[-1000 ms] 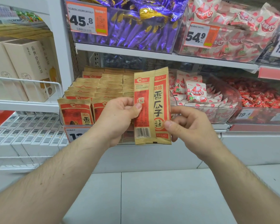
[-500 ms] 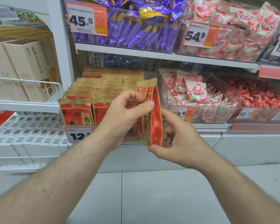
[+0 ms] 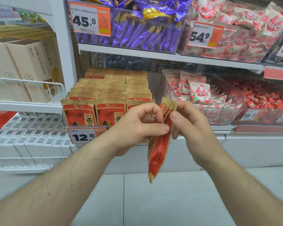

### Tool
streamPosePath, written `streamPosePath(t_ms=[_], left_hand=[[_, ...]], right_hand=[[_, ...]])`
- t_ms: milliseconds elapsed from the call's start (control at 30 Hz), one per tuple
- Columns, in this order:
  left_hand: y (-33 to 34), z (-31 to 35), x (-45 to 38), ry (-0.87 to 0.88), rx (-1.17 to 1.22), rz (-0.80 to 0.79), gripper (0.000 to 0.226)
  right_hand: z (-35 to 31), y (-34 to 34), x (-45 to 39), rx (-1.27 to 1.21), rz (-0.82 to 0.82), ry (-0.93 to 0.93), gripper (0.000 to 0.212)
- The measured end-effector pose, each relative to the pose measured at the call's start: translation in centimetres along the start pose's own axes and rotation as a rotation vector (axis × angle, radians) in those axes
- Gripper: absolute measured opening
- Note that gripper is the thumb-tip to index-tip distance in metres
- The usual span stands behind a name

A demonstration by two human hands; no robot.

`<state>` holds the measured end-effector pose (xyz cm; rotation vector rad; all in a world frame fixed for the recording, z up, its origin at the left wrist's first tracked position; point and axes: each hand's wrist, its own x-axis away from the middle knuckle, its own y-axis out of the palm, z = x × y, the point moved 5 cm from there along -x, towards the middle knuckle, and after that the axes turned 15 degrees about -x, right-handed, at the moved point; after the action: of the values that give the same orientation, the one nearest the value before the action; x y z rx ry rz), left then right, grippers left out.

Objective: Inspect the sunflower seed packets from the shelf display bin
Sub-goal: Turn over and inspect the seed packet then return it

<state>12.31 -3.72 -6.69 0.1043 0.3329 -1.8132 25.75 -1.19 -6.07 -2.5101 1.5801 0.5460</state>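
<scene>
The held sunflower seed packets [image 3: 158, 149] now sit edge-on to the camera and lower than a second ago, when the printed back faced the lens; the flip to another face looks midway, so inspection is ongoing. Left hand [image 3: 137, 129] pinches them with thumb and fingertips, and right hand [image 3: 191, 128] pinches the upper edge from the other side (probably two packets pressed together, hard to count edge-on). They hang in front of the display bin [image 3: 155, 85], just right of its remaining packet rows [image 3: 108, 95]. Price tag 12.8 [image 3: 82, 136] is clipped below. Strawberry candy bin [image 3: 219, 115] neighbours on the right. Nothing blocks a return to the bin's open right side.
</scene>
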Motion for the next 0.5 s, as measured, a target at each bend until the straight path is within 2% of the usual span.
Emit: streamPosePath(t_ms=[200, 300, 333, 500], left_hand=[[0.3, -0.4, -0.2, -0.099, 0.102, 0.066, 0.031], [0.2, -0.1, -0.2, -0.109, 0.144, 0.087, 0.015], [0.2, 0.1, -0.1, -0.106, 0.162, 0.097, 0.017], [-0.1, 0.5, -0.1, -0.092, 0.173, 0.142, 0.015]], right_hand=[[0.3, -0.2, -0.3, -0.053, 0.050, 0.032, 0.043], [0.4, 0.0, -0.2, -0.070, 0.019, 0.032, 0.029], [0.4, 0.1, -0.2, -0.080, 0.004, 0.033, 0.026], [0.7, 0.3, -0.1, -0.119, -0.064, 0.044, 0.031]])
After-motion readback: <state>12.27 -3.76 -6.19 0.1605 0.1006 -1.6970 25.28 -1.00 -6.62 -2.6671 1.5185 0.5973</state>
